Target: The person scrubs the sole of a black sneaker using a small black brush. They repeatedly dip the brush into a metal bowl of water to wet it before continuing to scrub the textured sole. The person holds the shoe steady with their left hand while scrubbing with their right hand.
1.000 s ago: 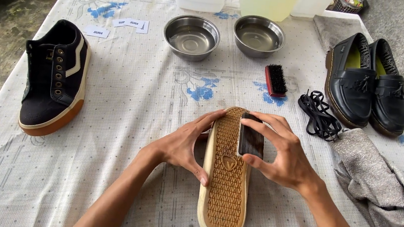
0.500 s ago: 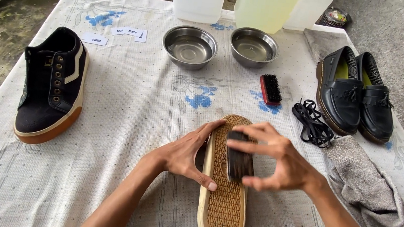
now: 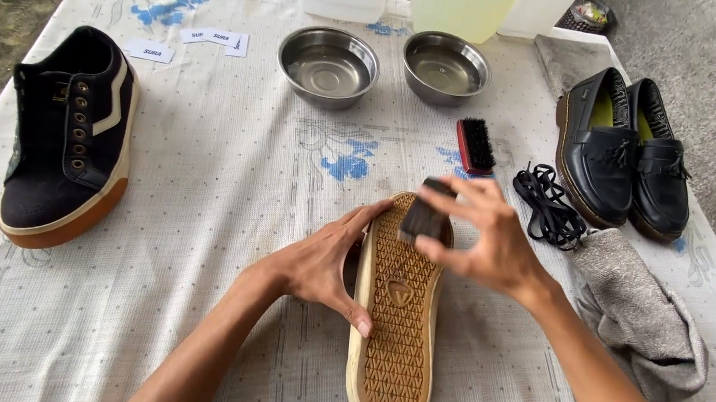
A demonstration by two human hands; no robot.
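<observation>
— What does the right hand (image 3: 483,236) hold?

— A small dark brush (image 3: 424,217), fingers clamped around it, pressed on the toe end of the upturned sneaker (image 3: 396,320).

— And the left hand (image 3: 320,264)?

— Fingers curled on the sneaker's left edge, thumb at the toe, gripping it. The tan waffle sole faces up, lying near the table's (image 3: 227,178) near edge, between both hands.

— What lies around?

— The matching black sneaker (image 3: 67,139) far left, 2 steel bowls (image 3: 328,63) at the far side, a red-backed brush (image 3: 476,144), black laces (image 3: 548,208), 2 black loafers (image 3: 625,149) right, and a grey cloth (image 3: 643,315).
</observation>
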